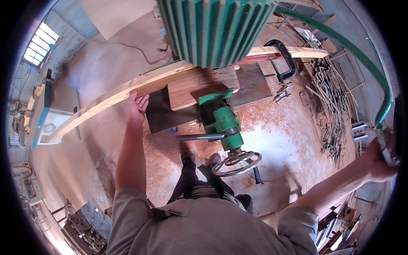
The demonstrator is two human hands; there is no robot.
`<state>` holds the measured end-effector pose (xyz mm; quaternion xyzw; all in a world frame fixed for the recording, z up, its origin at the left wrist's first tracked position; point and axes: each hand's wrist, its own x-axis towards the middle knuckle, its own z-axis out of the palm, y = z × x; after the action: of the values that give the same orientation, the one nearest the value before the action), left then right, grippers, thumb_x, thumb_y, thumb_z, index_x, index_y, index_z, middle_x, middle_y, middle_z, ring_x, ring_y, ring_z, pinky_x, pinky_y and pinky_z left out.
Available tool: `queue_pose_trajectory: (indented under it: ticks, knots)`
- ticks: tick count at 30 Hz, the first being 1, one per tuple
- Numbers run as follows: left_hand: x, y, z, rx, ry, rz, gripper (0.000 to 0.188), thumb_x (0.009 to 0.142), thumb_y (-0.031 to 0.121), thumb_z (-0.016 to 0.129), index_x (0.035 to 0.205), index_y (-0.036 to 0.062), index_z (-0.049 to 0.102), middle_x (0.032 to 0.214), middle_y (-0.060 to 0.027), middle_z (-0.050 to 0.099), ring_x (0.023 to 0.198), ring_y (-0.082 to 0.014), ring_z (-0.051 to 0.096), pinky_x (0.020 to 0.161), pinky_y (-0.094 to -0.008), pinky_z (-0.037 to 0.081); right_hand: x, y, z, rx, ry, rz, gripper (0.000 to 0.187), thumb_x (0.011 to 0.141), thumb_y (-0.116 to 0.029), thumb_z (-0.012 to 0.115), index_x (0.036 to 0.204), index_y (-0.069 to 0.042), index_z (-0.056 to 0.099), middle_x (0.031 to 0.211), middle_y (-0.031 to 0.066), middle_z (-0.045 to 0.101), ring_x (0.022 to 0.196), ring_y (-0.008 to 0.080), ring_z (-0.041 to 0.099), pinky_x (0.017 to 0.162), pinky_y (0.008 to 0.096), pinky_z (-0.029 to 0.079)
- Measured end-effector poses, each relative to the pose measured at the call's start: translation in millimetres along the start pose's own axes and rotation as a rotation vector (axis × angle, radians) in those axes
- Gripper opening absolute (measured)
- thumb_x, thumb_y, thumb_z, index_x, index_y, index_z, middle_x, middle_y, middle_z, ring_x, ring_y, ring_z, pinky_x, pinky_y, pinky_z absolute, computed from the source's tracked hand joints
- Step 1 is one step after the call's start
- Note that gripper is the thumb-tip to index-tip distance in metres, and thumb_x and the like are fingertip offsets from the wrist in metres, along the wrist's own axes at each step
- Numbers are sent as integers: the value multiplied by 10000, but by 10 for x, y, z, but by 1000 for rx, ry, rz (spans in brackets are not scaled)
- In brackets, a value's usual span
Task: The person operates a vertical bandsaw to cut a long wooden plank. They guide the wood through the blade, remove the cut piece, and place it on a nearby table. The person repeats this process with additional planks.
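Observation:
A long pale wooden beam runs across the machine under a ribbed green motor housing. My left hand holds its near edge, left of the machine, with the fingers partly showing. Far to the right, my right hand is closed round the end of a curved green lever. A flat wooden block lies against the near side of the beam. The green vise screw presses toward that block, with a metal handwheel at its near end. The motor hides part of the beam.
A black C-clamp grips the work right of the motor, near a reddish strip. Thin wood offcuts are heaped on the floor at right. A blue-edged white cabinet stands at the beam's left end. Sawdust covers the floor around my feet.

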<state>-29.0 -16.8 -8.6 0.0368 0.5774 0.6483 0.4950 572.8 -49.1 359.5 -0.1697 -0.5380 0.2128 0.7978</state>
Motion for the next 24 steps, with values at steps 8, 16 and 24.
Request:
queue_pose_trajectory:
  ticks: [8, 16, 24]
  knots:
    - [12, 1, 27, -10, 17, -8, 395, 862, 326, 546, 1165, 87, 457, 1047, -118, 614, 987, -241, 604, 865, -334, 451, -681, 64, -270, 260, 277, 37, 342, 592, -326, 790, 642, -129, 514, 620, -20, 368, 659, 177, 385, 696, 368, 306]
    - [-16, 15, -4, -16, 30, -6, 377, 871, 329, 530, 1152, 87, 462, 1032, -99, 620, 974, -228, 606, 878, -333, 439, -1244, 209, -507, 307, 168, 107, 346, 707, -406, 721, 781, -126, 531, 691, -4, 406, 742, 200, 421, 803, 412, 332]
    - [-14, 25, 27, -16, 9, -15, 397, 885, 327, 513, 1183, 78, 428, 1046, -125, 596, 984, -238, 600, 878, -329, 446, -1810, 290, -671, 140, 185, 207, 369, 794, -469, 605, 953, -136, 594, 909, 44, 571, 984, 296, 483, 998, 519, 262]
